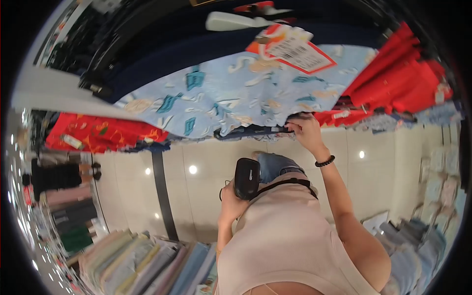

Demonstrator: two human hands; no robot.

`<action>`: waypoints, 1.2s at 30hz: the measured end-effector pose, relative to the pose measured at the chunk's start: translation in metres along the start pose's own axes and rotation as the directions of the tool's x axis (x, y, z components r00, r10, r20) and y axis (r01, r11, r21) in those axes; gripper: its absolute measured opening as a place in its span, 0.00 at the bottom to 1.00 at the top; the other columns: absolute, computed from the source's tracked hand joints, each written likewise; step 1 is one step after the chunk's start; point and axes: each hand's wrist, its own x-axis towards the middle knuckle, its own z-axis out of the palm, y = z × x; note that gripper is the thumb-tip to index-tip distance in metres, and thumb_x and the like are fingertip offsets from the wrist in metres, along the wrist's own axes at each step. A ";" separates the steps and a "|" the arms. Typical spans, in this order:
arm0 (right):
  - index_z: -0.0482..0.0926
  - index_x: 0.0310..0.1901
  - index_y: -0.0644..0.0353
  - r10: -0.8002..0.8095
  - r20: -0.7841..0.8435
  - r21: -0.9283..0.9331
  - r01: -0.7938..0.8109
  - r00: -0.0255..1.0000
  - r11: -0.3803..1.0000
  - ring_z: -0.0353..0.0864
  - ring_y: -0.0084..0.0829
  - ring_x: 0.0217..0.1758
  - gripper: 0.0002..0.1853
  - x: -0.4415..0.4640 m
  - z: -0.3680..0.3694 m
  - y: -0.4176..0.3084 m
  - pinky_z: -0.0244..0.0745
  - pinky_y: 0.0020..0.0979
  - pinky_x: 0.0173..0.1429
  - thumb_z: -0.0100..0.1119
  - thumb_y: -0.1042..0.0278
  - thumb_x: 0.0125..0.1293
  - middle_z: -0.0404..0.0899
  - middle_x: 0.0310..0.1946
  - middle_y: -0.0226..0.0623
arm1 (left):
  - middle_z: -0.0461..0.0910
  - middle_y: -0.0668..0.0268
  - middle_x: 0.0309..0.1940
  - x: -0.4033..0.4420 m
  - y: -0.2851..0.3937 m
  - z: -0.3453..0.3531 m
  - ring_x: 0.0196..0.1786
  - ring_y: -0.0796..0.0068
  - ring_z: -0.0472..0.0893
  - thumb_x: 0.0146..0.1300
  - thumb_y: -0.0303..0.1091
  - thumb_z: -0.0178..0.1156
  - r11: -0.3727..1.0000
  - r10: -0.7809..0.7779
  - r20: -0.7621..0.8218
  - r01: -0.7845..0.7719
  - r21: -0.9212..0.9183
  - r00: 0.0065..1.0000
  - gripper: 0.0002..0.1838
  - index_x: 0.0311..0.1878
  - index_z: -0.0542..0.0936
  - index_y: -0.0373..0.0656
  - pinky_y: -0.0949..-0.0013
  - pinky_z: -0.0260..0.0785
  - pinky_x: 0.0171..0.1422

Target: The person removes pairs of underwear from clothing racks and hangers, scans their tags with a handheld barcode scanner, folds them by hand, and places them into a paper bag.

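Hanging in front of me is a light blue garment (226, 93) printed with teal, white and tan shapes. A white and red price tag (304, 53) lies over its upper part. My right hand (306, 132), a dark beaded bracelet at its wrist, is raised to the garment's lower right edge. Its fingers are pinched together there, next to some dark cloth. My left hand (232, 201) is near my waist, closed on a small black case (247, 178) with a light logo. The case hides part of its fingers.
Red garments hang at the right (400, 73) and at the left (98, 132) of the rack. Folded cloths (137, 260) stand in rows behind me at lower left, with blue stacks (403, 250) at lower right. Another person (54, 178) stands far left on the tiled floor (206, 162).
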 end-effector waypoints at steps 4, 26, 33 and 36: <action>0.82 0.27 0.57 0.063 -0.029 -0.159 -0.066 0.998 0.985 0.77 0.35 0.27 0.03 -0.041 -0.031 -0.030 0.67 0.34 0.36 0.61 0.70 0.49 0.80 0.22 0.34 | 0.80 0.54 0.30 0.000 -0.007 -0.022 0.35 0.62 0.80 0.42 0.26 0.65 0.996 0.090 0.233 -0.083 -0.039 0.968 0.17 0.39 0.77 0.36 0.67 0.70 0.41; 0.80 0.36 0.66 0.825 -0.234 0.693 -0.507 0.514 0.512 0.67 0.10 0.25 0.11 -0.271 -0.145 -0.234 0.58 0.15 0.27 0.53 0.66 0.66 0.78 0.27 0.25 | 0.78 0.61 0.29 -0.105 0.011 -0.037 0.30 0.72 0.74 0.37 0.28 0.66 0.735 0.677 0.687 -0.195 -0.649 0.264 0.19 0.37 0.76 0.35 0.69 0.67 0.39; 0.79 0.34 0.66 0.785 -0.217 0.700 -0.467 0.581 0.539 0.64 0.10 0.22 0.11 -0.314 -0.148 -0.231 0.53 0.15 0.25 0.53 0.67 0.66 0.76 0.23 0.25 | 0.74 0.60 0.47 -0.165 -0.056 -0.013 0.47 0.73 0.74 0.35 0.33 0.75 0.775 0.617 0.695 -0.131 -0.618 0.370 0.41 0.56 0.65 0.37 0.67 0.64 0.54; 0.79 0.32 0.66 0.792 -0.222 0.702 -0.471 0.568 0.535 0.61 0.10 0.20 0.11 -0.342 -0.144 -0.232 0.50 0.16 0.23 0.52 0.68 0.66 0.75 0.22 0.24 | 0.70 0.59 0.53 -0.194 -0.092 0.004 0.54 0.71 0.71 0.35 0.35 0.77 0.818 0.549 0.743 -0.063 -0.572 0.383 0.49 0.61 0.59 0.38 0.67 0.61 0.59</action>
